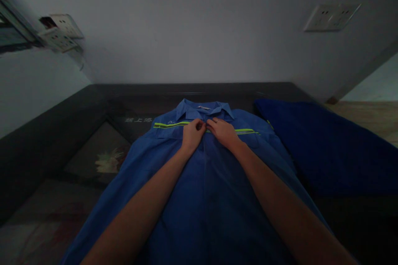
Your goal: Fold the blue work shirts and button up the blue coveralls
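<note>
pinching the blue shirt point(211, 198) just under its collar point(203, 109), the left hand point(192, 132) and right hand point(223, 131) nearly touch; a darker cloth point(326, 149) lies at 3 o'clock.

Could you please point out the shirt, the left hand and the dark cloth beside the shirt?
shirt point(209, 190): head view, middle of its front panel.
left hand point(192, 133): head view, back of the hand.
dark cloth point(326, 149): head view, its middle.
</note>
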{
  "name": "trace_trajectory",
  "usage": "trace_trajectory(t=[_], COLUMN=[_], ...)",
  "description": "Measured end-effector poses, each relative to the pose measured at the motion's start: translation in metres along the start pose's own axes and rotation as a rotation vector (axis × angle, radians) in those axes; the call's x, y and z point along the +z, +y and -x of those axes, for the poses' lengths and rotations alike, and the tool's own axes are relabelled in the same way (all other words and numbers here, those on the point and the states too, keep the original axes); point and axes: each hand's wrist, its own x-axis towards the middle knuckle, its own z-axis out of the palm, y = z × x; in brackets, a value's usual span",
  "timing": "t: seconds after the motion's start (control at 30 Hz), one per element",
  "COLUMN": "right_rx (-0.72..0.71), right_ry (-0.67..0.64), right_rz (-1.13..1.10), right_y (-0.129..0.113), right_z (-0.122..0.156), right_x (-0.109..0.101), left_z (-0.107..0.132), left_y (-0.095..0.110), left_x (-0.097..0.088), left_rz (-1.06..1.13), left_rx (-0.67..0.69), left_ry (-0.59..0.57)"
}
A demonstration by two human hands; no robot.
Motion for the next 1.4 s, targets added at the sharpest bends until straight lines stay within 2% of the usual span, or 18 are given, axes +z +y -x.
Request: trace_trajectory(t=[0.2, 0.4, 0.57, 0.8, 0.97, 1.07, 1.23, 1.4], right_rx=[-0.008, -0.010, 0.019, 0.002, 0.063, 0.059, 0.089, 0.026], right_ry=[0.031, 0.083, 0.122, 0.172, 0.208, 0.188, 0.129, 0.059], right_rz=[-0.013, -0.149, -0.327, -0.635, -0.869, -0.766, -0.376, -0.168], right_y=[0.001, 0.005, 0.012, 0.021, 0.030, 0.025, 0.008, 0.004], right_z=[0.001, 0.000, -0.004, -0.012, -0.015, -0.013, -0.006, -0.003], right_x=[0.001, 0.006, 0.014, 0.024, 0.025, 0.022, 0.014, 0.010], left_z=[0.000, -0.001, 0.000, 0.001, -0.001, -0.001, -0.001, -0.001], left_y=[0.003, 0.002, 0.002, 0.004, 0.000, -0.001, -0.002, 0.000], left_x=[0.000, 0.001, 0.000, -0.003, -0.003, -0.003, -0.003, -0.003], left_rz=[-0.009, -0.009, -0.187, -0.389, -0.403, -0.374, -0.386, -0.379], left_rx=[-0.052, -0.061, 0.035, 0.093, 0.043, 0.023, 0.034, 0.054], left_ry=[0.017, 0.015, 0.017, 0.004, -0.030, -0.035, -0.045, -0.049])
